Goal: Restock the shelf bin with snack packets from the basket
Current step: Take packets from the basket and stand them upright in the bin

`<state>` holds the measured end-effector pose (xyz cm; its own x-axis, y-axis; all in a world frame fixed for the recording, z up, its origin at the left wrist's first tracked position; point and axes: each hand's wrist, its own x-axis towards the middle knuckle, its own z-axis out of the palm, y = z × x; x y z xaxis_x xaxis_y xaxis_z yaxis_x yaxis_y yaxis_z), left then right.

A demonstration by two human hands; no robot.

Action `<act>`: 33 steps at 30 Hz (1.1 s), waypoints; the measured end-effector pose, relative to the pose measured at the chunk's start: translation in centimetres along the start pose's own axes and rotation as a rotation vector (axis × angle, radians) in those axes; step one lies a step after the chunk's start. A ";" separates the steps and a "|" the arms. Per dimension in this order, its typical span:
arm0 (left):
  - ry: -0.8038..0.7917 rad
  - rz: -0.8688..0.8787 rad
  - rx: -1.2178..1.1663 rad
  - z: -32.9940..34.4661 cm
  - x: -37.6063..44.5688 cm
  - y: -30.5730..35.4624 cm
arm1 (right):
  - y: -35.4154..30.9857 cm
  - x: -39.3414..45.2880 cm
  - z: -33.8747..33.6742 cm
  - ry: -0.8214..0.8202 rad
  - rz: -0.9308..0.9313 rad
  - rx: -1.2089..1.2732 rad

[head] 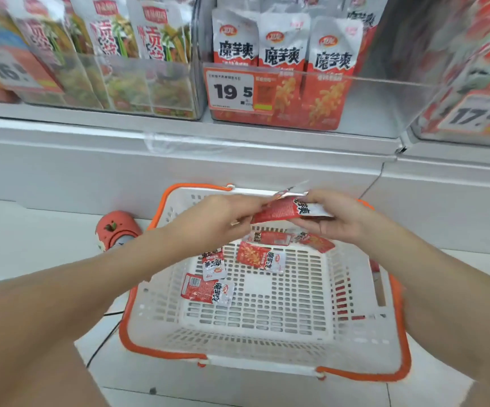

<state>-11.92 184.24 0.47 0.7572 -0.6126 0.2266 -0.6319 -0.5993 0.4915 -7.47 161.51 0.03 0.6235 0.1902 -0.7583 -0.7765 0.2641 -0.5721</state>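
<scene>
Both hands up over the basket (161, 352) far rim: left hand (223, 220) & right hand (333, 218) pinching one red snack packet (282, 210) btwn them. Five more packets (259, 255) loose on basket floor, approx 10–12 o'clock. Shelf bin (370, 92) at 12, part-filled w/ upright packs.

White slotted basket (267, 312) with orange handles (138, 345), red-and-white snack packets (259, 257), clear shelf bin (364, 98)
</scene>
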 end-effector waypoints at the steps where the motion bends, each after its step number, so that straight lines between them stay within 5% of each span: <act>1: 0.006 0.174 0.123 -0.7 -0.3 0.5 | -0.9 -1.3 0.5 -0.010 -0.034 0.028; 4: -0.029 0.455 0.335 -1.4 -0.9 0.8 | -3.0 -4.7 1.4 -0.066 -0.103 -0.068; 9: 0.051 0.486 0.446 -1.3 -0.9 1.4 | -3.4 -7.3 1.9 -0.094 -0.177 -0.344; 12: 0.146 0.071 0.097 -1.7 -0.7 2.9 | -3.8 -7.1 1.6 -0.089 -0.178 -0.438; 14: 0.069 -0.329 -0.280 -2.2 0.0 4.7 | -4.2 -6.8 1.7 -0.147 -0.199 -0.509; 16: -0.073 -0.546 -0.649 -2.5 0.9 5.4 | -4.5 -6.3 2.0 -0.219 -0.221 -0.649; 24: -0.457 -0.858 -1.183 -2.8 3.3 2.0 | -4.3 -4.2 4.4 -0.435 -0.220 -0.859; 30: -0.324 -0.984 -1.815 -1.0 1.1 1.0 | -3.3 -1.2 6.3 -0.379 -0.405 -0.970; 33: -0.267 -1.054 -1.762 -1.0 0.5 0.3 | -2.5 1.8 6.3 -0.370 -0.475 -0.883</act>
<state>-11.59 184.25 1.60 0.5040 -0.5806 -0.6395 0.8556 0.2342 0.4617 -3.84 167.18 2.01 0.7530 0.5626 -0.3414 -0.1457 -0.3634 -0.9202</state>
